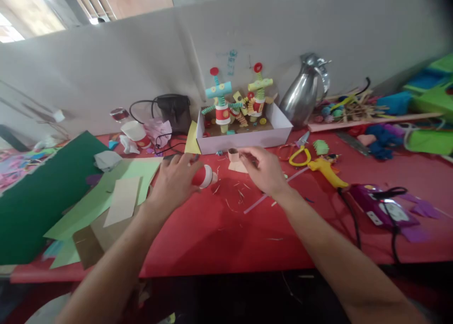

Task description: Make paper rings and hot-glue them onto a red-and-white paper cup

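My left hand [177, 180] is around a red and white paper cup [203, 177], which lies tipped on its side with a tan piece at its right end. Just to the right, my right hand [264, 168] has its fingertips at a short brown cardboard tube [233, 154]. The tube stands upright near a small tan card piece [238, 166]. Whether the right fingers pinch anything is too small to tell. Thin scraps lie on the red table [226, 239] between and below the hands.
Behind the hands a white box [244, 141] holds paper-cup figures. A steel jug [304, 90], yellow scissors [300, 157], a yellow glue gun [327, 171] and a purple device [382, 206] are on the right. Green sheets [92, 201] and a green board [53, 196] lie left.
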### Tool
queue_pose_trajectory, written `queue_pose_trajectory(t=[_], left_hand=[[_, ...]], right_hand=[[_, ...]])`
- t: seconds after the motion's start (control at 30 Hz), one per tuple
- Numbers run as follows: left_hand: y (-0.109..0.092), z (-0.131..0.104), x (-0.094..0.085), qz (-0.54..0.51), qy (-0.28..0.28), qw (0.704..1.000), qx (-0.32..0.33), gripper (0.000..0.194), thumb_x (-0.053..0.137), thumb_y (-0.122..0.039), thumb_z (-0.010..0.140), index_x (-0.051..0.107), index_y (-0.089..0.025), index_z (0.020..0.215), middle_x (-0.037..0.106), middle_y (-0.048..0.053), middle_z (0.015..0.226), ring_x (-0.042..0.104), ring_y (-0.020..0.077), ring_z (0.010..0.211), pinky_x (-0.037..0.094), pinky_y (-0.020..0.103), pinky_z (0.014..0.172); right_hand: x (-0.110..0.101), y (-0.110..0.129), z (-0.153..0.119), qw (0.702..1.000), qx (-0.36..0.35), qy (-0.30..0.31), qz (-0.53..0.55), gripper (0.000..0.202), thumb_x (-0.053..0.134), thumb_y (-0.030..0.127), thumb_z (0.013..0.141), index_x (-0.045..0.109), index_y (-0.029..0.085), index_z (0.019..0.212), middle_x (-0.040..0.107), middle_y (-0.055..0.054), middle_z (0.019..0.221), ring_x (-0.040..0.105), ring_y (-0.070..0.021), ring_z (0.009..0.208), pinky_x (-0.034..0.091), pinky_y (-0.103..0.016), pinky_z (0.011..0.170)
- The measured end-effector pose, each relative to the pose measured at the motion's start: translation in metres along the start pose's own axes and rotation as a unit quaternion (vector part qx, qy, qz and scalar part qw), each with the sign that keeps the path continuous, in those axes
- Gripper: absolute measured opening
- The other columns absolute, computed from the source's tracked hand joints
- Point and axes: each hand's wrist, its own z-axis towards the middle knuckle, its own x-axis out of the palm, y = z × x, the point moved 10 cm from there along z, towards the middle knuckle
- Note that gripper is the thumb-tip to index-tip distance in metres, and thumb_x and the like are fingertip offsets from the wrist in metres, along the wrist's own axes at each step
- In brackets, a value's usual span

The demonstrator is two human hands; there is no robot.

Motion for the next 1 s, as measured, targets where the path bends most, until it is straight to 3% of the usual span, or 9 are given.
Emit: queue_pose_trajectory(t=[0.3,0.47,0.57,0.63,0.67,0.73,0.8,0.9,1.0], left_hand=[[-0.061,0.048,0.025,0.137,0.128,0.965,0.186,0.047,0.081,-0.011,0.066,0.068,-0.024,0.109,0.064,0.013,0.116,0.058,0.0353,0.107,0.041,0.051,0.09],[-0.049,0.051,0.006,-0.053,0.121,0.969,0.208,0.083,0.09,-0.023,0.057,0.058,-0.038,0.133,0.058,0.009,0.138,0.053,0.039,0.124,0.035,0.058,0.103],[-0.014,0.048,-0.027,-0.274,0.017,0.948,0.161,0.076,0.086,-0.043,0.066,0.056,-0.037,0.136,0.056,0.006,0.141,0.049,0.0344,0.131,0.036,0.051,0.109],[0.037,0.036,-0.046,-0.445,-0.148,0.882,0.05,0.057,0.074,-0.055,0.078,0.061,-0.031,0.129,0.062,0.008,0.132,0.057,0.0274,0.121,0.044,0.042,0.102],[0.069,0.021,-0.044,-0.527,-0.248,0.812,-0.027,0.049,0.063,-0.06,0.085,0.063,-0.028,0.123,0.065,0.008,0.124,0.062,0.0238,0.112,0.048,0.037,0.095],[0.117,-0.018,-0.007,-0.629,-0.37,0.657,-0.19,0.052,0.045,-0.067,0.092,0.067,-0.022,0.104,0.07,0.007,0.1,0.065,0.0164,0.085,0.051,0.029,0.077],[0.134,-0.049,0.052,-0.672,-0.372,0.547,-0.334,0.053,0.041,-0.065,0.095,0.066,-0.018,0.087,0.067,0.004,0.081,0.061,0.0112,0.067,0.047,0.024,0.067],[0.125,-0.063,0.104,-0.701,-0.309,0.507,-0.395,0.06,0.04,-0.069,0.093,0.067,-0.016,0.085,0.065,0.005,0.076,0.061,0.0123,0.065,0.046,0.024,0.063],[0.117,-0.064,0.11,-0.7,-0.298,0.53,-0.375,0.064,0.042,-0.074,0.088,0.068,-0.016,0.089,0.067,0.006,0.078,0.062,0.014,0.067,0.046,0.025,0.064]], right_hand=[[0.012,-0.039,-0.011,0.999,0.027,-0.01,-0.021,0.025,0.051,0.015,0.09,0.071,0.02,0.103,0.075,-0.01,0.102,0.068,-0.0242,0.091,0.054,-0.04,0.08],[0.012,-0.043,-0.01,0.999,0.04,-0.003,-0.019,0.027,0.051,0.013,0.087,0.071,0.02,0.103,0.075,-0.01,0.104,0.068,-0.025,0.093,0.053,-0.04,0.08],[0.011,-0.047,-0.01,0.999,0.049,-0.006,-0.012,0.027,0.05,0.013,0.087,0.071,0.02,0.102,0.074,-0.01,0.103,0.068,-0.0245,0.09,0.054,-0.04,0.078],[0.012,-0.049,-0.011,0.999,0.052,-0.006,-0.007,0.026,0.05,0.014,0.087,0.071,0.02,0.101,0.074,-0.01,0.102,0.068,-0.0237,0.087,0.054,-0.039,0.077],[0.012,-0.049,-0.012,0.999,0.052,-0.004,-0.004,0.025,0.05,0.015,0.088,0.071,0.02,0.101,0.074,-0.011,0.102,0.068,-0.0233,0.085,0.054,-0.039,0.076],[0.014,-0.049,-0.013,0.999,0.049,0.0,0.002,0.024,0.05,0.018,0.089,0.071,0.02,0.1,0.075,-0.011,0.102,0.069,-0.0234,0.084,0.055,-0.039,0.075],[0.016,-0.047,-0.015,0.999,0.041,0.002,0.005,0.023,0.049,0.021,0.091,0.07,0.02,0.1,0.075,-0.011,0.103,0.07,-0.0245,0.088,0.055,-0.04,0.076],[0.017,-0.037,-0.014,1.0,0.019,0.009,0.004,0.024,0.047,0.025,0.094,0.069,0.021,0.104,0.074,-0.011,0.106,0.069,-0.0251,0.095,0.056,-0.043,0.081],[0.025,-0.012,-0.006,0.999,-0.023,0.039,0.002,0.025,0.051,0.029,0.096,0.066,0.024,0.114,0.071,-0.01,0.116,0.066,-0.024,0.107,0.054,-0.044,0.091]])
